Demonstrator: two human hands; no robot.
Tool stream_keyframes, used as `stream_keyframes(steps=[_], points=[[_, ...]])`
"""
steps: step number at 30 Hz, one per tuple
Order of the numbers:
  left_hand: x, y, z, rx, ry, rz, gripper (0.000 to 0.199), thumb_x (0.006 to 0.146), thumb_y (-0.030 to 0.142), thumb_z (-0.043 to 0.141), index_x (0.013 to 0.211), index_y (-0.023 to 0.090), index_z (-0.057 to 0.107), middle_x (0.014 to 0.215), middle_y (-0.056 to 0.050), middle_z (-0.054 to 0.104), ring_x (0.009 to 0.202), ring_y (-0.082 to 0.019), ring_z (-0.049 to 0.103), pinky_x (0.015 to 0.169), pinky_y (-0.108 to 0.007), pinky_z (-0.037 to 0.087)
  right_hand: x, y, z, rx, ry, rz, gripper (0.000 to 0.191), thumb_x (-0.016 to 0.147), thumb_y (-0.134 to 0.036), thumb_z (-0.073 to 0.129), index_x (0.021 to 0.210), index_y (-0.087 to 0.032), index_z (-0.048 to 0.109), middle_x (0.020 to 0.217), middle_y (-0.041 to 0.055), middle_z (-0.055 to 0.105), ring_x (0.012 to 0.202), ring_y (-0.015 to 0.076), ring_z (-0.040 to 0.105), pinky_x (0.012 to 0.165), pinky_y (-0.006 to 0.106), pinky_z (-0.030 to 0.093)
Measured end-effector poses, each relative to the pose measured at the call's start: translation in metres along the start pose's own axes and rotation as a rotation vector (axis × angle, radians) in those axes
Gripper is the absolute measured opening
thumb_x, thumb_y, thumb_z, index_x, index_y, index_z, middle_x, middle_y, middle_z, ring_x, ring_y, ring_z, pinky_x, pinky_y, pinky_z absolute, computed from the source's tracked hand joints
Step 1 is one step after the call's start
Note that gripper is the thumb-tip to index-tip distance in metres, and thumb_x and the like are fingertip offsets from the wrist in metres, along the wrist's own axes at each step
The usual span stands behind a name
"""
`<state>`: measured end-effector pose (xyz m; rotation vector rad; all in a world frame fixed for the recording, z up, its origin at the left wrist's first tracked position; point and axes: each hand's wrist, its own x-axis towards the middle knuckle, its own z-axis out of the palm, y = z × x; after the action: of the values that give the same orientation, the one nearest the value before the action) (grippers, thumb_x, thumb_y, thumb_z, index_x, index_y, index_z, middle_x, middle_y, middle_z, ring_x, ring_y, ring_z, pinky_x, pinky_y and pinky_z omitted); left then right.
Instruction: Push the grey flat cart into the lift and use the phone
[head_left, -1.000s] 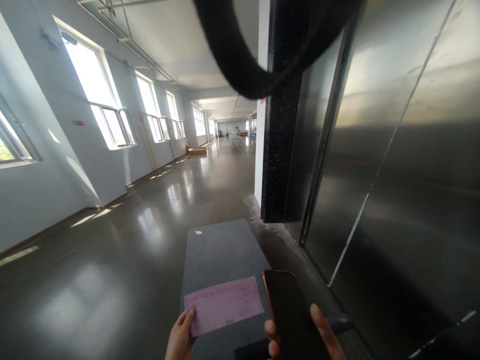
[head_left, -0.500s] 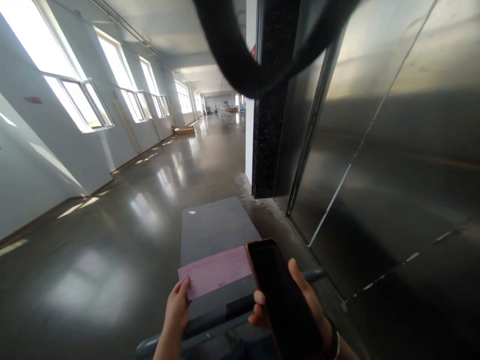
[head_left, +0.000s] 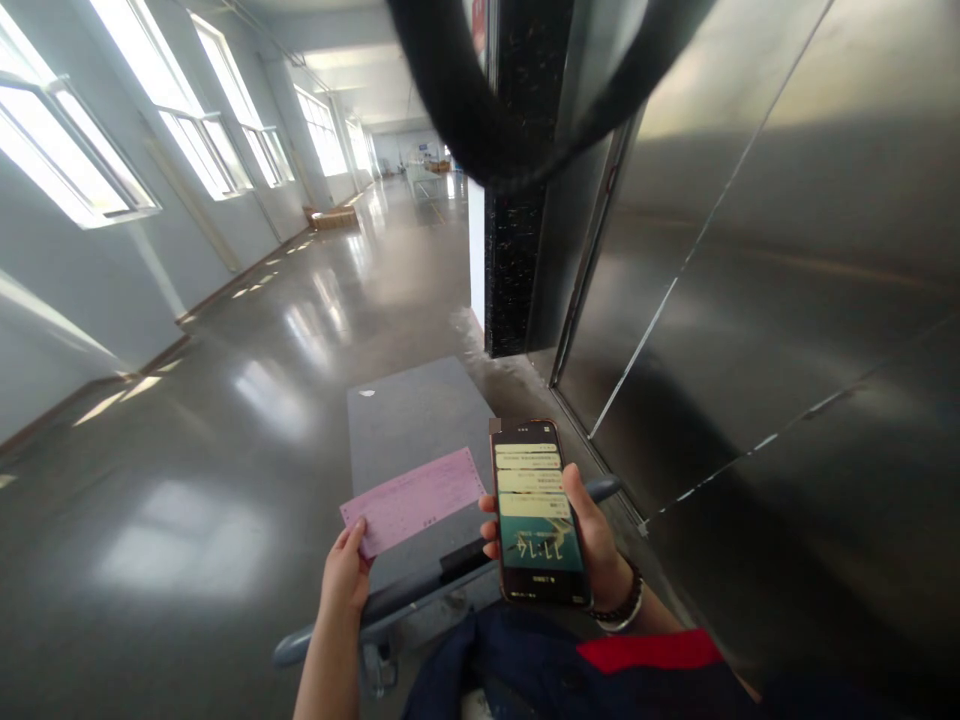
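Observation:
My left hand [head_left: 345, 572] pinches the near corner of a pink printed slip [head_left: 414, 499], held flat in front of me. My right hand [head_left: 592, 540] grips a phone [head_left: 537, 512] with a red edge; its screen is lit and shows a lock screen with notifications. A bracelet sits on my right wrist. Both hands hover above the grey handle bar [head_left: 420, 592] of a flat platform cart [head_left: 409, 420], whose grey deck stretches ahead on the floor.
Brushed steel elevator doors [head_left: 750, 300] fill the right side, past a black speckled pillar [head_left: 514, 250]. A long glossy corridor [head_left: 300, 330] runs ahead with windows [head_left: 75, 160] along the left wall and low boxes [head_left: 334, 217] far off. A dark strap [head_left: 480, 110] hangs across the top.
The view has tilted downward. The phone screen, dark before, is now lit. Both hands have risen in the picture and the cart handle has come into sight.

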<state>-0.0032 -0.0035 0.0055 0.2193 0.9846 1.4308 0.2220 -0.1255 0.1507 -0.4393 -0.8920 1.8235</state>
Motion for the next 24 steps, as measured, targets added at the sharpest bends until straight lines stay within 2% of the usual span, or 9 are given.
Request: stream_keyframes(steps=[6, 10, 12, 14, 16, 18, 20, 22, 24], points=[[-0.002, 0.004, 0.003, 0.032, -0.008, -0.023, 0.015, 0.086, 0.004, 0.046, 0.081, 0.011, 0.057, 0.069, 0.000, 0.061, 0.052, -0.005, 0.055, 0.049, -0.016, 0.046, 0.007, 0.006, -0.002, -0.016, -0.010, -0.032, 0.071, 0.077, -0.072, 0.050, 0.118, -0.015, 0.060, 0.121, 0.0115, 0.056, 0.103, 0.0231, 0.058, 0.091, 0.036, 0.047], [0.001, 0.001, 0.002, 0.077, 0.018, 0.010, 0.011, 0.084, 0.005, 0.048, 0.085, 0.010, 0.057, 0.074, -0.001, 0.060, 0.054, -0.005, 0.054, 0.053, -0.017, 0.045, 0.013, 0.012, -0.001, -0.093, 0.122, -0.105, 0.062, 0.076, -0.066, 0.059, 0.114, -0.017, 0.062, 0.121, 0.0112, 0.056, 0.103, 0.0220, 0.057, 0.085, 0.033, 0.050], [0.001, -0.003, 0.000, 0.174, 0.051, 0.128, 0.026, 0.081, 0.007, 0.054, 0.107, 0.012, 0.057, 0.079, 0.000, 0.061, 0.060, -0.005, 0.055, 0.059, -0.017, 0.046, 0.018, 0.016, 0.000, -0.142, 0.248, -0.142, 0.057, 0.072, -0.059, 0.068, 0.108, -0.015, 0.064, 0.116, 0.0114, 0.059, 0.101, 0.0234, 0.058, 0.085, 0.034, 0.050], [-0.002, -0.006, -0.002, 0.378, 0.076, 0.343, 0.062, 0.078, 0.014, 0.060, 0.136, 0.019, 0.039, 0.082, 0.000, 0.061, 0.068, -0.007, 0.056, 0.068, -0.019, 0.046, 0.025, 0.020, 0.000, -0.190, 0.414, -0.239, 0.054, 0.065, -0.050, 0.077, 0.104, -0.014, 0.064, 0.108, 0.0113, 0.063, 0.097, 0.0256, 0.060, 0.083, 0.037, 0.050], [-0.009, -0.007, -0.001, 0.573, 0.080, 0.568, 0.073, 0.077, 0.022, 0.059, 0.143, 0.022, 0.028, 0.088, -0.001, 0.063, 0.076, -0.010, 0.058, 0.076, -0.023, 0.045, 0.032, 0.024, 0.000, -0.220, 0.546, -0.340, 0.057, 0.057, -0.041, 0.084, 0.103, -0.014, 0.064, 0.100, 0.0106, 0.065, 0.092, 0.0267, 0.061, 0.078, 0.037, 0.052], [-0.021, -0.005, 0.005, 0.655, 0.009, 0.731, 0.053, 0.077, 0.027, 0.053, 0.129, 0.020, 0.052, 0.099, -0.006, 0.063, 0.087, -0.014, 0.059, 0.082, -0.025, 0.045, 0.037, 0.026, 0.001, -0.214, 0.591, -0.376, 0.065, 0.049, -0.035, 0.088, 0.105, -0.014, 0.062, 0.096, 0.0098, 0.066, 0.086, 0.0259, 0.062, 0.066, 0.032, 0.053], [-0.036, -0.003, 0.013, 0.694, -0.136, 0.801, 0.034, 0.074, 0.030, 0.049, 0.096, 0.016, 0.071, 0.104, -0.009, 0.064, 0.093, -0.017, 0.059, 0.082, -0.026, 0.046, 0.042, 0.029, 0.003, -0.180, 0.594, -0.372, 0.070, 0.047, -0.033, 0.089, 0.109, -0.015, 0.061, 0.094, 0.0089, 0.066, 0.080, 0.0232, 0.063, 0.053, 0.024, 0.049], [-0.052, -0.002, 0.021, 0.720, -0.338, 0.744, 0.030, 0.072, 0.032, 0.049, 0.079, 0.015, 0.073, 0.100, -0.010, 0.065, 0.091, -0.019, 0.060, 0.080, -0.027, 0.047, 0.046, 0.032, 0.005, -0.123, 0.583, -0.371, 0.071, 0.048, -0.033, 0.088, 0.111, -0.017, 0.060, 0.093, 0.0075, 0.067, 0.074, 0.0192, 0.062, 0.046, 0.019, 0.044], [-0.065, -0.004, 0.028, 0.665, -0.487, 0.605, 0.035, 0.074, 0.038, 0.049, 0.083, 0.014, 0.073, 0.099, -0.010, 0.066, 0.092, -0.021, 0.059, 0.082, -0.030, 0.047, 0.048, 0.036, 0.006, -0.077, 0.551, -0.374, 0.068, 0.051, -0.036, 0.087, 0.110, -0.018, 0.060, 0.092, 0.0064, 0.066, 0.071, 0.0165, 0.061, 0.044, 0.018, 0.043]])
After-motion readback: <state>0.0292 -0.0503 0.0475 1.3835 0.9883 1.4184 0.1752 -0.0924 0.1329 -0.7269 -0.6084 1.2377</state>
